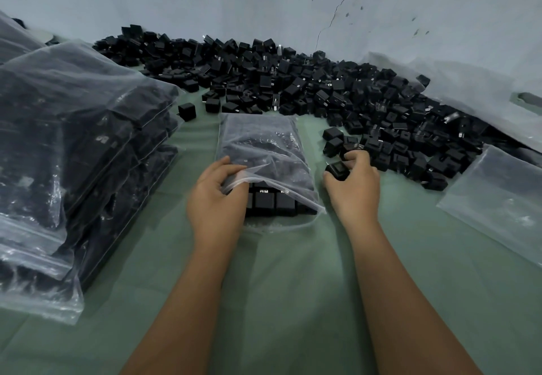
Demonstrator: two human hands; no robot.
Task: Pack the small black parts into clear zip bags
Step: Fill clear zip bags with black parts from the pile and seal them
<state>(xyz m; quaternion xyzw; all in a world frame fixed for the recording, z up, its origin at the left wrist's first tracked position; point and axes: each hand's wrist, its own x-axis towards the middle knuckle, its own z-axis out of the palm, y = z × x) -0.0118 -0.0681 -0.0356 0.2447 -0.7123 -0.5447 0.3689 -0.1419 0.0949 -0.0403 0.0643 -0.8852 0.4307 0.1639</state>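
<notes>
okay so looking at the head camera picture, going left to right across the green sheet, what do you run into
Stack of filled zip bags → left hand holding up the mouth of the open bag → right hand gripping a black part → empty clear bag at the right edge.

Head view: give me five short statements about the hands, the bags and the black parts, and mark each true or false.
1. The left hand holds open the mouth of the zip bag. True.
2. The right hand is empty. False: it grips a black part.
3. The filled bags are stacked on the left. True.
4. The loose parts pile lies against the wall. True.
5. The open bag is empty. False: black parts show at its mouth.
</notes>
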